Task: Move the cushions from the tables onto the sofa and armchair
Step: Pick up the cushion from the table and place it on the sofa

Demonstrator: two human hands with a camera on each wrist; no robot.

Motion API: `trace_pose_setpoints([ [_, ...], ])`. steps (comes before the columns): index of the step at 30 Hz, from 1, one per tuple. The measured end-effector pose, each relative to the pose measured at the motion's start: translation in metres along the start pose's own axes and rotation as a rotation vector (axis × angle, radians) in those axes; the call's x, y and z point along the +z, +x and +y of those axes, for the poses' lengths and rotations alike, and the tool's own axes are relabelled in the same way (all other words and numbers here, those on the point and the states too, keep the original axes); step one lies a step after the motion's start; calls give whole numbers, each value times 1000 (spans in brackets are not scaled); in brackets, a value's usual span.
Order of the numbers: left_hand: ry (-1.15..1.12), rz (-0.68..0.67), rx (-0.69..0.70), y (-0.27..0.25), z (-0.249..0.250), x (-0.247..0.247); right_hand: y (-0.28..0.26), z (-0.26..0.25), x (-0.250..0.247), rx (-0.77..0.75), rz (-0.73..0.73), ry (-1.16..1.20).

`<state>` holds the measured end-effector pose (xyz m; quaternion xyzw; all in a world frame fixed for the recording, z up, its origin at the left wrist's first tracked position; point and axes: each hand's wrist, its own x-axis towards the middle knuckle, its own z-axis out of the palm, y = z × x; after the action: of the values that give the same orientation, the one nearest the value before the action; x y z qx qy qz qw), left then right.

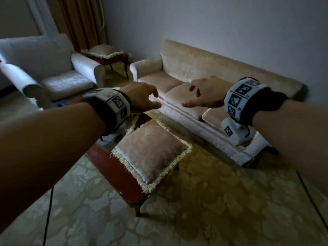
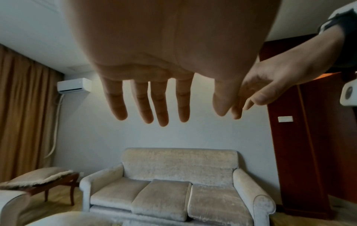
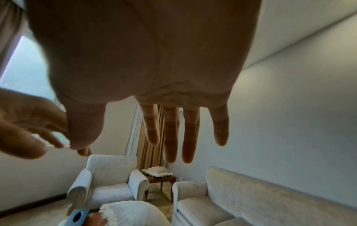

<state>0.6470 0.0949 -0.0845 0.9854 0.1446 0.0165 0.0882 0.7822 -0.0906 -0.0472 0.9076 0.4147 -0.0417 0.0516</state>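
A pale pink fringed cushion [image 1: 150,153] lies on the dark red coffee table [image 1: 122,180] below my hands. A second fringed cushion [image 1: 102,50] rests on the side table [image 1: 113,59] in the corner between the armchair [image 1: 58,75] and the cream sofa [image 1: 195,80]. My left hand [image 1: 145,96] and right hand [image 1: 204,93] hover in the air above the coffee table, palms down, fingers relaxed and spread, holding nothing. The left wrist view shows the left fingers [image 2: 146,104] hanging straight; in the right wrist view the right fingers [image 3: 172,137] do the same.
A patterned yellow carpet [image 1: 204,210] covers the floor around the coffee table. Brown curtains [image 1: 79,20] hang behind the side table. A dark red wooden door [image 2: 309,137] stands right of the sofa. Thin black cables [image 1: 48,210] hang from both wrists.
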Motion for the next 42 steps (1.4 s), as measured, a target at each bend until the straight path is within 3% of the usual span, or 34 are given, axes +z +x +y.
trace_pose_setpoints([
  [9,-65,-107,-165,125,-26,65,162,49,51,-152,-48,-72],
  [15,-155,-142,-233,218,-69,135,271,66,99,-223,-233,4],
  [20,-208,-279,-377,264,-105,184,351,68,137,-316,-353,-34],
  [28,-321,-319,-625,280,-166,251,453,33,215,-426,-502,32],
  [34,-412,-335,-845,276,-191,316,502,5,294,-511,-526,184],
  [42,-529,-415,-1096,273,-190,430,540,25,432,-511,-590,154],
])
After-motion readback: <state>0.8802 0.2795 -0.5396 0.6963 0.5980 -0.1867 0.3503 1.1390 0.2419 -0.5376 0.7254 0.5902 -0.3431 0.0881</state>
